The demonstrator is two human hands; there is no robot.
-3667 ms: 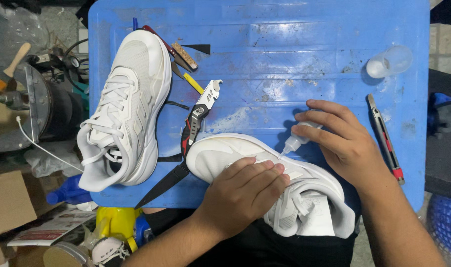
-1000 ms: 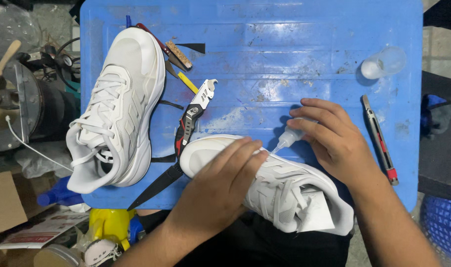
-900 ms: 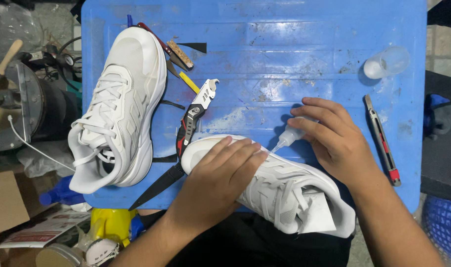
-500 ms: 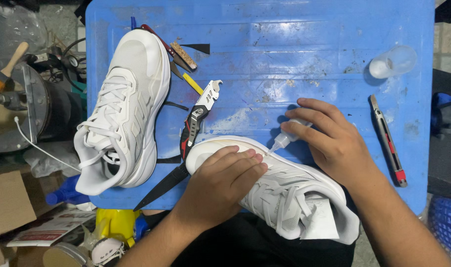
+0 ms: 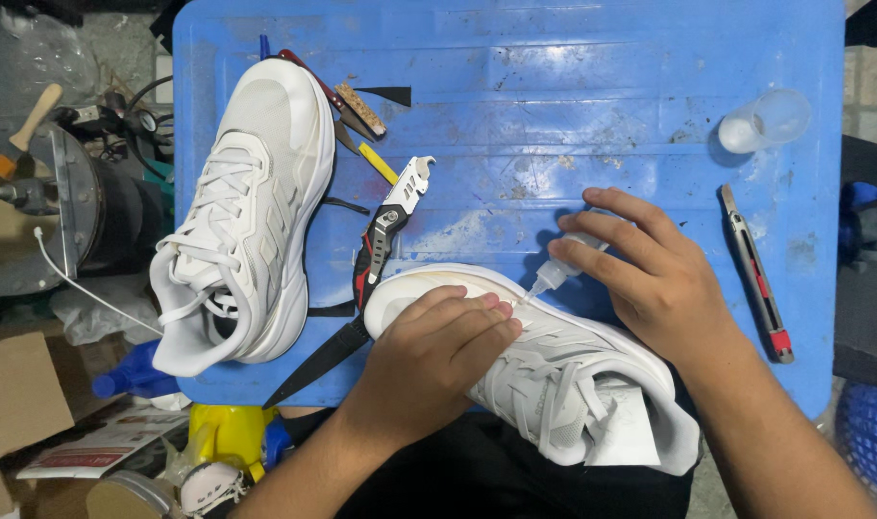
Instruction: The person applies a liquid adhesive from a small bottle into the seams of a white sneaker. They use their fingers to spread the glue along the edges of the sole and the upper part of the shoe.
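Two shoes: one [image 5: 241, 207] lies at the desk's [image 5: 554, 86] left edge, one [image 5: 554, 370] overhangs its near edge. The left hand [image 5: 433, 356] presses flat on it; the right hand [image 5: 650, 279] clamps a glue bottle [image 5: 561, 269]. The far middle lies bare.

Left of your left hand you have a second white sneaker [image 5: 241, 211] and a red-and-black folding knife [image 5: 385, 231]. Right of your right hand lies a slim utility cutter [image 5: 756, 274], with a clear plastic cup [image 5: 763, 119] farther up the blue board [image 5: 554, 96].
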